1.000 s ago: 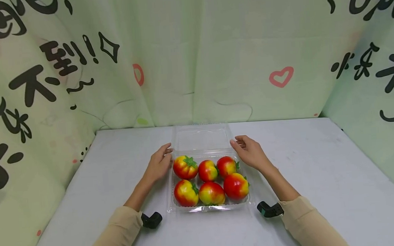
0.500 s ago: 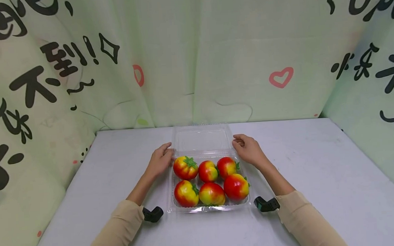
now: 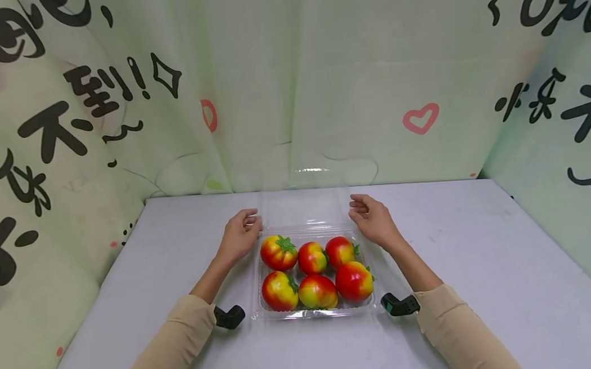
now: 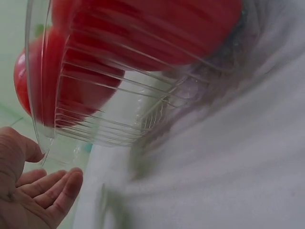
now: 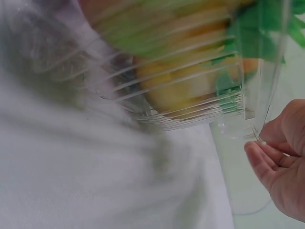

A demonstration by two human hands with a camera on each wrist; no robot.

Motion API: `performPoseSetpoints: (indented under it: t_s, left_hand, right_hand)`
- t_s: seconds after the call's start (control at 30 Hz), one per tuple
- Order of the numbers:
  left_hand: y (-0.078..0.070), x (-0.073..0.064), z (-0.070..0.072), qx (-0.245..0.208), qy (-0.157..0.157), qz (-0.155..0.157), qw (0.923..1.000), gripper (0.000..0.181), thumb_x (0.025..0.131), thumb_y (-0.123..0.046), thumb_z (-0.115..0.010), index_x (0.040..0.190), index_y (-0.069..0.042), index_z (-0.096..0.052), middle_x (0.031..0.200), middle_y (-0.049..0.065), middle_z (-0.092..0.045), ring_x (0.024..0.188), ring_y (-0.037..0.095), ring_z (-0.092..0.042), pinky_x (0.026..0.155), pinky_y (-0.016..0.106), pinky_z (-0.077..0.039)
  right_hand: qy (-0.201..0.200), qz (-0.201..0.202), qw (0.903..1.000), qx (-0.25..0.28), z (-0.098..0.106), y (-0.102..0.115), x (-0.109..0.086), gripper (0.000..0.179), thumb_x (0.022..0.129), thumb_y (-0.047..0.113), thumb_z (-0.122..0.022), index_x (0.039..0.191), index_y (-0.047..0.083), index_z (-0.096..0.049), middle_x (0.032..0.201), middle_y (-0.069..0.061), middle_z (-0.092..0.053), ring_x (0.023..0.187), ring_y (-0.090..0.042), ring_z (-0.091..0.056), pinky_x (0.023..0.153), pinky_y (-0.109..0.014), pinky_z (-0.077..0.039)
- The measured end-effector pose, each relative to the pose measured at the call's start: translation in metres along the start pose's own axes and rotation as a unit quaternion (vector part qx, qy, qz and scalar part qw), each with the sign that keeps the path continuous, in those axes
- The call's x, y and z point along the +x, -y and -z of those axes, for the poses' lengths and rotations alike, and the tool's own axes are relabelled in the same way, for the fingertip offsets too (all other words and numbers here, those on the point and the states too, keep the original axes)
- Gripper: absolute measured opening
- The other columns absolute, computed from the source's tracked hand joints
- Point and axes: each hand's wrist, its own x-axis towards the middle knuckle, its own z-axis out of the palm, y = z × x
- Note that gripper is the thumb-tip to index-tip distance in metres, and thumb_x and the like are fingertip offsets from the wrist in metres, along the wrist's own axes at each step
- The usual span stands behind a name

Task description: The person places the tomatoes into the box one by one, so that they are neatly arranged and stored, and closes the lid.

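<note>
A clear plastic clamshell box [image 3: 313, 314] sits on the table, filled with several red and yellow tomatoes [image 3: 318, 291] with green leafy tops. Its transparent lid [image 3: 304, 211] stands folded back at the far side, tilted up from the table. My left hand [image 3: 239, 235] is at the lid's left edge; in the left wrist view the thumb and curled fingers of the left hand [image 4: 35, 193] meet around a clear plastic edge. On the other side, my right hand [image 3: 374, 223] pinches the lid's right edge, as the right hand [image 5: 286, 162] shows in the right wrist view.
The white table [image 3: 456, 242] extends to both sides and in front of the box. A pale green printed curtain [image 3: 360, 79] hangs behind and at the sides. Black wrist devices [image 3: 230, 318] sit near both sleeves.
The lid's far edge has risen off the table and now overlaps the curtain. Both hands have shifted slightly away from me along the lid's sides. The tomatoes stay put.
</note>
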Motion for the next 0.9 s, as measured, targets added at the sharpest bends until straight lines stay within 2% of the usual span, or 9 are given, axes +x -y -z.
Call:
performPoseSetpoints:
  t_s: [0.23, 0.43, 0.63, 0.73, 0.83, 0.9]
  left_hand:
    - [-0.003, 0.004, 0.001, -0.037, -0.024, -0.033, 0.9985, 0.043, 0.098, -0.001, -0.061, 0.136, 0.014, -0.052, 0.127, 0.032, -0.065, 0.113, 0.043, -0.066, 0.096, 0.046, -0.057]
    - [-0.005, 0.004, 0.004, -0.053, -0.041, -0.062, 0.9958, 0.034, 0.095, 0.002, -0.065, 0.126, 0.013, -0.056, 0.122, 0.032, -0.067, 0.111, 0.041, -0.067, 0.093, 0.037, -0.059]
    - [-0.007, 0.002, 0.009, -0.055, -0.043, -0.09, 0.9935, 0.024, 0.093, 0.002, -0.068, 0.114, 0.009, -0.059, 0.119, 0.03, -0.068, 0.111, 0.038, -0.069, 0.095, 0.032, -0.057]
    - [-0.008, 0.002, 0.01, -0.061, -0.041, -0.103, 0.992, 0.022, 0.093, 0.004, -0.069, 0.112, 0.01, -0.06, 0.121, 0.03, -0.069, 0.11, 0.038, -0.07, 0.095, 0.034, -0.056]
    - [-0.009, 0.001, 0.01, -0.043, -0.044, -0.116, 0.9914, 0.019, 0.093, 0.002, -0.069, 0.11, 0.007, -0.062, 0.122, 0.027, -0.069, 0.109, 0.036, -0.071, 0.096, 0.037, -0.056]
    - [-0.01, 0.0, 0.01, -0.026, -0.046, -0.122, 0.9911, 0.016, 0.093, 0.001, -0.07, 0.108, 0.004, -0.064, 0.123, 0.024, -0.07, 0.109, 0.034, -0.072, 0.096, 0.04, -0.057]
  right_hand:
    - [-0.035, 0.029, 0.9989, 0.012, 0.003, 0.003, 0.0, 0.05, 0.099, 0.0, -0.059, 0.146, -0.009, -0.045, 0.13, -0.027, -0.061, 0.117, -0.04, -0.061, 0.106, -0.048, -0.05]
    - [-0.061, 0.057, 0.9965, 0.007, 0.008, 0.007, -0.001, 0.049, 0.099, -0.001, -0.06, 0.145, -0.006, -0.048, 0.123, -0.026, -0.065, 0.112, -0.038, -0.063, 0.104, -0.049, -0.052]
    - [-0.083, 0.076, 0.9936, -0.001, 0.015, 0.012, -0.005, 0.041, 0.098, 0.001, -0.063, 0.139, -0.001, -0.055, 0.117, -0.021, -0.069, 0.107, -0.033, -0.066, 0.099, -0.046, -0.054]
    - [-0.096, 0.092, 0.9911, 0.005, 0.019, 0.013, -0.008, 0.035, 0.098, 0.002, -0.064, 0.133, -0.001, -0.058, 0.116, -0.019, -0.07, 0.105, -0.031, -0.067, 0.095, -0.026, -0.056]
    - [-0.111, 0.116, 0.9869, 0.015, 0.021, 0.013, -0.012, 0.029, 0.096, 0.001, -0.066, 0.125, -0.002, -0.061, 0.113, -0.019, -0.071, 0.102, -0.032, -0.069, 0.087, -0.007, -0.05]
    - [-0.119, 0.135, 0.9834, 0.021, 0.023, 0.012, -0.014, 0.024, 0.095, -0.001, -0.067, 0.118, -0.003, -0.063, 0.109, -0.019, -0.071, 0.099, -0.032, -0.07, 0.084, -0.001, -0.046]
